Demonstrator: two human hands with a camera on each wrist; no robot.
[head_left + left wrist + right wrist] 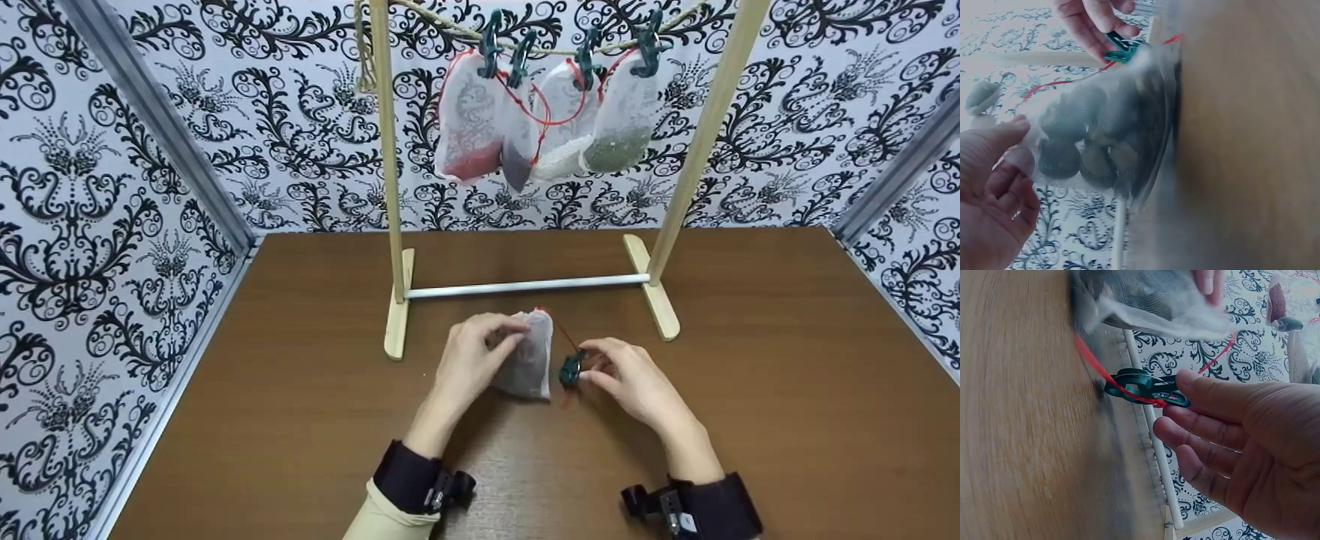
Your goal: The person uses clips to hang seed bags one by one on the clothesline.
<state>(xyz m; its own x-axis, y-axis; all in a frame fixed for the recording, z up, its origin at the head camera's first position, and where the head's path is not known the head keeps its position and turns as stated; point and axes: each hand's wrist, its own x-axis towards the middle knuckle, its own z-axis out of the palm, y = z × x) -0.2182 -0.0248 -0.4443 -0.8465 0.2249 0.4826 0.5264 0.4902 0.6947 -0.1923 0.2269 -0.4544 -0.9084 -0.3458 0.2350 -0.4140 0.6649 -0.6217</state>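
Observation:
Between thumb and fingers, my left hand (pixel 472 349) pinches the upper edge of a white mesh drawstring bag (pixel 534 360). Several dark, rounded lumps show through the mesh bag (pixel 1095 129) in the left wrist view. My right hand (pixel 630 375) pinches a dark green clothespin (pixel 571 370) by its handles, just right of the bag. In the right wrist view the bag's red cord (pixel 1092 360) runs down and across the clothespin (pixel 1140 387), along its side to the fingertips. Both hands are low over the brown table.
A wooden rack (pixel 390 187) with a white crossbar (pixel 525 287) stands behind the hands. From its rope (pixel 555 51), green clothespins hold several mesh bags with red, dark, white and green contents (pixel 619 146). Patterned panels (pixel 97 225) border the table (pixel 300 420).

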